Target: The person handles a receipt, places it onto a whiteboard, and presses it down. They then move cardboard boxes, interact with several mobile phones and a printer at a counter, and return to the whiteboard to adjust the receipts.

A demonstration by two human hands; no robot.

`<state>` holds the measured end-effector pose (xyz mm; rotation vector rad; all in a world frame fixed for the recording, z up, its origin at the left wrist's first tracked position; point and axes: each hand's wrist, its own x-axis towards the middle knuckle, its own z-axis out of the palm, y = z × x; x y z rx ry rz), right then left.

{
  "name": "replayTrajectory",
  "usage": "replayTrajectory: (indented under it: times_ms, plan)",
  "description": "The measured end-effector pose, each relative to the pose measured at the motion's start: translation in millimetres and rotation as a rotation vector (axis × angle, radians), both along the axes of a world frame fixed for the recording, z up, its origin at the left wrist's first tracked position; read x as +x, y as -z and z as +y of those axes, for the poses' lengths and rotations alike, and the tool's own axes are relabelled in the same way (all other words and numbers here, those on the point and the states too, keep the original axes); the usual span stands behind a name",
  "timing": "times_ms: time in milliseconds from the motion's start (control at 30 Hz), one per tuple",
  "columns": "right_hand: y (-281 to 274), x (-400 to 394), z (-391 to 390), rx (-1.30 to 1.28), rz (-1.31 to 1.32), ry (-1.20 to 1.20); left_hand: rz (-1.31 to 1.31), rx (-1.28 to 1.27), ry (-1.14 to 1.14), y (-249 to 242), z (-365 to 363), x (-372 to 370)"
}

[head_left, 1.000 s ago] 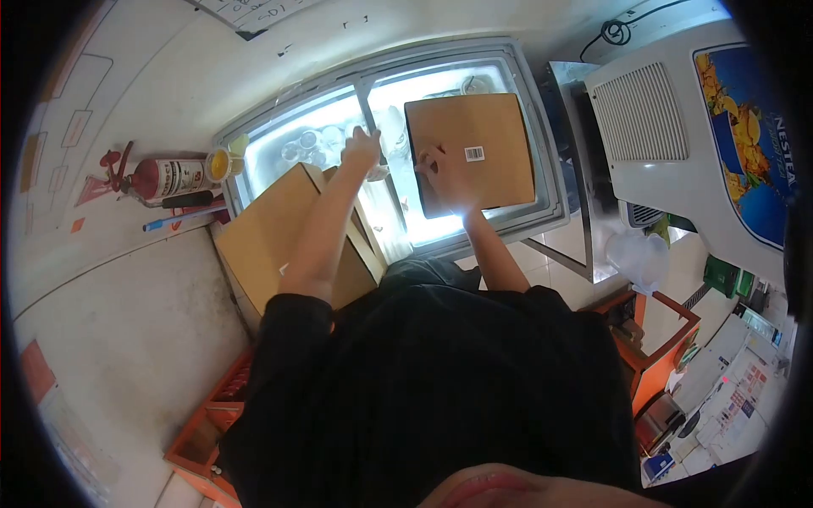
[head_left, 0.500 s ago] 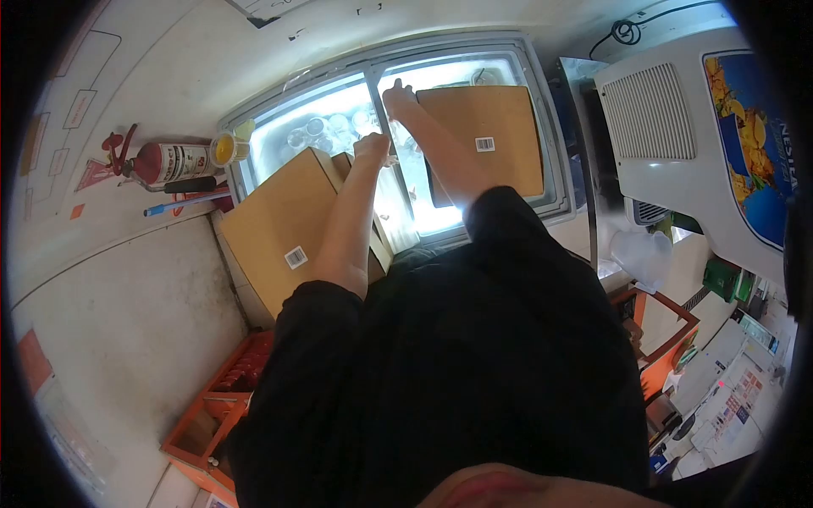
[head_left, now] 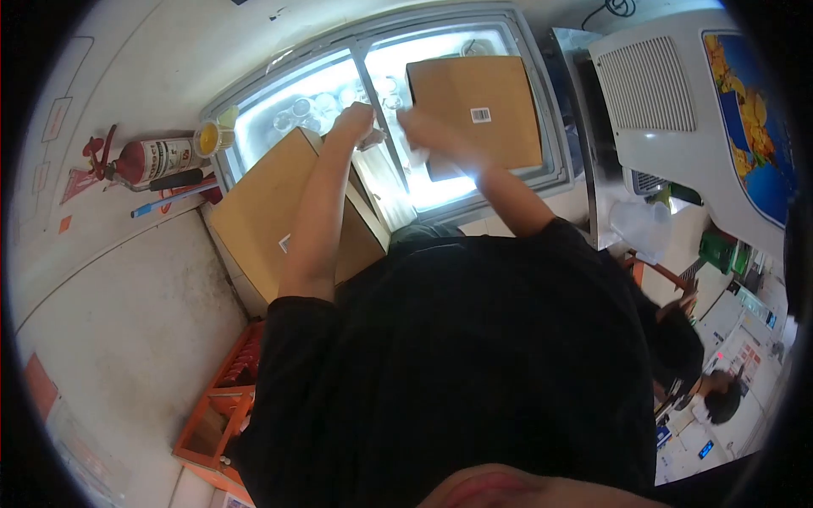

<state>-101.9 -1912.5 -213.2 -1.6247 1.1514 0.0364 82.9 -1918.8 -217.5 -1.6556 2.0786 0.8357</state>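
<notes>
I stand over a chest freezer [head_left: 555,182] with a lit inside and several clear cups [head_left: 298,110] at its left end. My left hand [head_left: 354,121] is at the freezer's middle bar, fingers curled around what looks like a small clear cup [head_left: 373,140]. My right hand [head_left: 422,129] is blurred just right of it, over the opening, with something pale below it; what it holds is unclear. A flat cardboard box [head_left: 478,106] with a barcode label lies on the freezer's right half. An open cardboard box [head_left: 267,207] stands against the freezer's front left.
A red fire extinguisher [head_left: 148,161] and a yellow-topped cup [head_left: 208,138] sit on the floor at left. An orange crate [head_left: 220,406] is by my left side. A white machine [head_left: 677,110] stands right of the freezer. Another person [head_left: 707,394] is at lower right.
My right hand has pulled back from the far edge of the freezer to beside my left hand. The left hand stayed at the middle bar. Another person has come into view at lower right.
</notes>
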Motion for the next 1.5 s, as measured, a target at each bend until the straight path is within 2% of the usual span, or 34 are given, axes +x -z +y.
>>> replayTrajectory:
  times_ms: [67,133,167,200,267,400,467,500,533,567,600,667,733,800,867,933,967,1000,1067,1133,1167,1200,1233,1333,1367,1400,1433,1467,1500]
  plan:
    - [-19.1,-7.1,70.7,-0.592,0.14,-0.252,0.029,0.001,0.021,5.2,-3.8,3.1]
    - [12.6,21.2,116.8,-0.908,0.541,-0.01,0.034,-0.01,0.068,9.7,-5.3,4.4]
    - [31.0,29.2,132.4,-1.09,0.708,0.004,0.066,0.02,0.095,3.8,-6.0,4.0]
    - [40.6,43.8,144.1,-0.866,0.754,0.146,0.062,0.02,0.104,14.9,-5.5,6.6]
    - [64.8,37.7,155.4,-0.91,0.746,0.102,0.262,-0.116,0.006,47.8,-7.2,13.6]
    - [73.9,20.8,154.4,-0.919,0.636,0.141,0.22,-0.134,0.001,36.1,-5.5,10.6]
    - [78.0,15.9,159.8,-0.796,0.529,0.094,0.156,0.01,-0.03,18.1,-6.2,3.5]
    - [82.7,14.7,164.0,-0.887,0.551,0.092,0.154,0.012,-0.024,8.5,-4.6,2.3]
    - [82.0,15.4,165.0,-0.888,0.554,0.098,0.354,-0.157,-0.154,-0.6,-2.2,1.2]
    - [81.0,17.0,164.5,-0.785,0.55,0.121,0.555,-0.328,-0.283,-10.2,-1.9,-1.2]
    - [79.5,17.1,163.1,-0.683,0.545,0.145,0.558,-0.331,-0.275,-13.8,-4.6,-2.4]
    - [77.4,12.5,164.4,-0.641,0.544,0.109,0.429,-0.346,-0.473,-19.7,-4.9,-1.0]
    - [73.9,8.4,167.0,-0.598,0.54,0.071,0.433,-0.418,-0.508,-18.3,-8.3,2.3]
    - [68.0,1.7,173.2,-0.513,0.53,-0.035,0.641,-0.499,-0.633,-26.8,-5.6,5.7]
    - [37.0,-12.7,181.3,-0.545,0.451,-0.013,0.708,-0.494,-0.665,-26.8,-6.7,12.0]
    - [-9.6,-34.7,171.9,-0.575,0.365,0.008,1.089,-0.349,-0.862,-62.3,20.0,12.4]
    - [-37.0,-49.3,165.6,-0.354,0.133,0.115,1.231,-0.214,-0.954,-76.0,31.7,13.4]
    - [-63.0,-62.7,162.0,-0.127,-0.097,0.216,1.23,-0.214,-0.948,-89.4,43.4,12.8]
    - [-106.8,-83.9,162.5,-0.29,-0.234,0.449,1.099,-0.303,-0.848,-115.3,75.1,6.7]
    - [-137.4,-112.2,152.0,0.024,-0.579,0.511,1.159,-0.337,-0.865,-132.8,103.3,-15.1]
    - [-154.8,-116.0,152.2,0.016,-0.579,0.516,1.236,-0.29,-0.797,-131.5,114.3,-23.3]
    - [-171.4,-119.7,154.1,0.123,-0.652,0.543,1.31,-0.239,-0.723,-133.4,126.5,-33.6]
    - [-180.5,-123.9,160.0,0.227,-0.727,0.576,1.256,-0.14,-0.782,-140.6,143.1,-49.5]
    - [-181.7,-107.3,180.7,0.203,-0.746,0.667,1.382,0.211,-0.8,-163.8,190.5,-93.9]
    - [-173.0,-103.5,188.1,0.023,-0.66,0.666,1.448,0.267,-0.802,-175.4,201.5,-102.8]
    - [-158.8,-102.2,194.9,-0.17,-0.557,0.682,1.56,0.276,-0.737,-164.8,204.0,-103.6]
    - [-144.8,-94.8,209.1,-0.189,-0.622,0.815,1.594,0.218,-0.681,-144.0,207.0,-105.7]
    - [-164.3,-87.6,231.0,-0.189,-0.693,0.92,1.653,0.307,-0.649,-146.1,212.4,-108.9]
    - [-173.5,-79.6,249.6,-0.507,-0.377,0.907,1.607,0.37,-0.706,-163.2,225.3,-116.8]
